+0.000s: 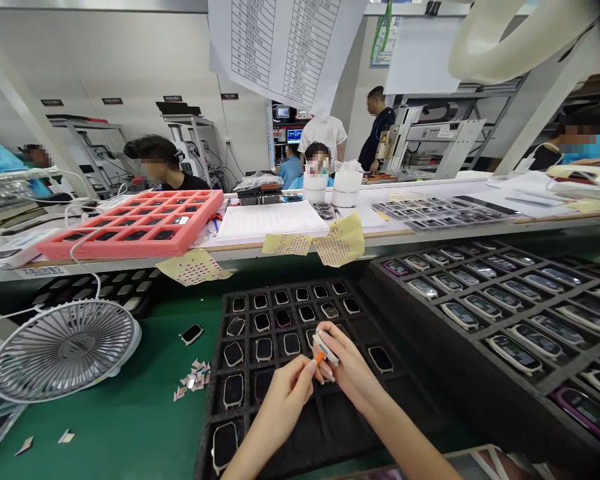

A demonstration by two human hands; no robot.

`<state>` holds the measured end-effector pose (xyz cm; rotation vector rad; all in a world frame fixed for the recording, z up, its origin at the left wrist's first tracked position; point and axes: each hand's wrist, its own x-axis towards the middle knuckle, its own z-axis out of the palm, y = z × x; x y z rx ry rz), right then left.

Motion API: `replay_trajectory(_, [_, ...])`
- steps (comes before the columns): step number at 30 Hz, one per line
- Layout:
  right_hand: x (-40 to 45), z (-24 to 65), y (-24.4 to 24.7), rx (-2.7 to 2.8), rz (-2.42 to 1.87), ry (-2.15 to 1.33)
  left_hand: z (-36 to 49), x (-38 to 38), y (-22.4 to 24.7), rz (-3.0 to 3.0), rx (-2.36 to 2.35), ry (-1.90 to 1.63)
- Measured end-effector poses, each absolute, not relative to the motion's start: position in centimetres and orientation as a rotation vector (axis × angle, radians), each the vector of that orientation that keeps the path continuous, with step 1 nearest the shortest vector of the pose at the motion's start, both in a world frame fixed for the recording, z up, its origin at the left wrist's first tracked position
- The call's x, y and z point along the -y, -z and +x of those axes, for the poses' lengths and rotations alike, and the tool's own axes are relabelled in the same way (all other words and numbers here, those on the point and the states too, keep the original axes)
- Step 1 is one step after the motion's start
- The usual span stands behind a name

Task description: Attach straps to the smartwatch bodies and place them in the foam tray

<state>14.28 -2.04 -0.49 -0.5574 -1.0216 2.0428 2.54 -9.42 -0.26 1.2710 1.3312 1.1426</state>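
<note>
My right hand (347, 367) grips a smartwatch body (326, 347) with a pale case, tilted on its edge above the foam tray. A small orange piece (321, 357) shows at the side of that watch, pinched between the thumb and fingertip of my left hand (291, 385); its exact kind is too small to make out. Below both hands lies a black foam tray (300, 430), its pockets holding rows of smartwatch bodies (263, 349) with dark screens. One more watch body (381, 359) rests in a pocket to the right of my hands.
A white fan (75, 347) stands at left on the green mat (145, 427). Near it lie a single watch body (193, 334) and small peeled scraps (193, 380). Another black tray (460, 340) of watches is at right. Above, a shelf carries a pink foam tray (130, 248).
</note>
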Motion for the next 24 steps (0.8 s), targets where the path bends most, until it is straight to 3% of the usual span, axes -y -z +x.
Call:
replay_trajectory(12, [2.3, 13.9, 0.6, 1.167, -0.574, -1.874, 2.0, 9.6, -0.3, 1.237, -1.337, -1.167])
replay_trajectory(19, [2.5, 13.1, 0.3, 0.752, -0.453, -2.279, 2.5, 9.5, 0.2, 1.202, -1.264, -1.231])
replay_trajectory(24, [2.5, 12.9, 0.5, 0.659, -0.552, -2.268, 2.4, 9.7, 0.9, 1.128, -1.255, -1.254])
